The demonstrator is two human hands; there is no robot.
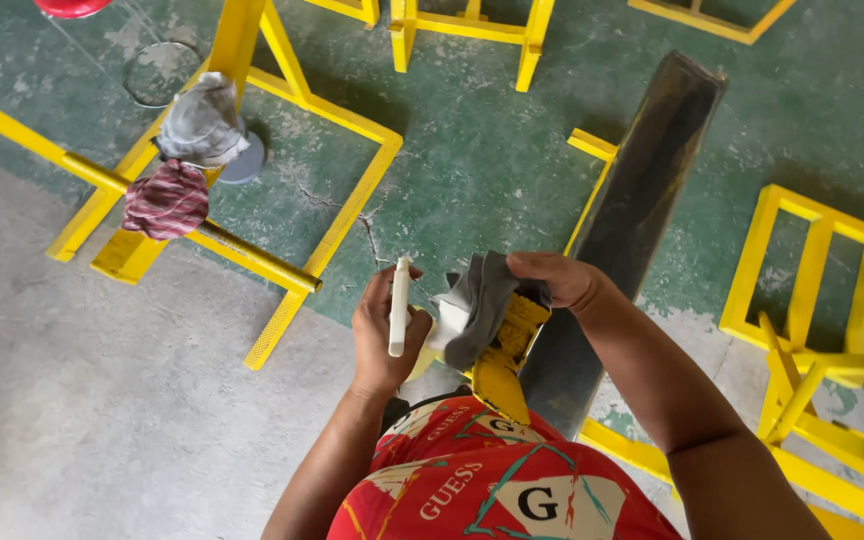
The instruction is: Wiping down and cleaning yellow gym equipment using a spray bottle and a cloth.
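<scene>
No package, label or sign showed on the floor [132, 420], which was bare grey concrete in the near part and worn green paint farther off. The thing in hand was a yellow-painted metal piece [505, 360], scuffed and flaked dark along its edges, standing tilted just in front of the person's body. A grey cloth [482, 300] was draped over its top, and a white part showed beneath the cloth. The right hand [559, 280] pinched the cloth from above, fingers curled shut on it. The left hand [384, 335], just beside, was wrapped around a slim white stick [398, 305] held upright. Rags hung on a yellow frame [282, 110] well apart to the left.
</scene>
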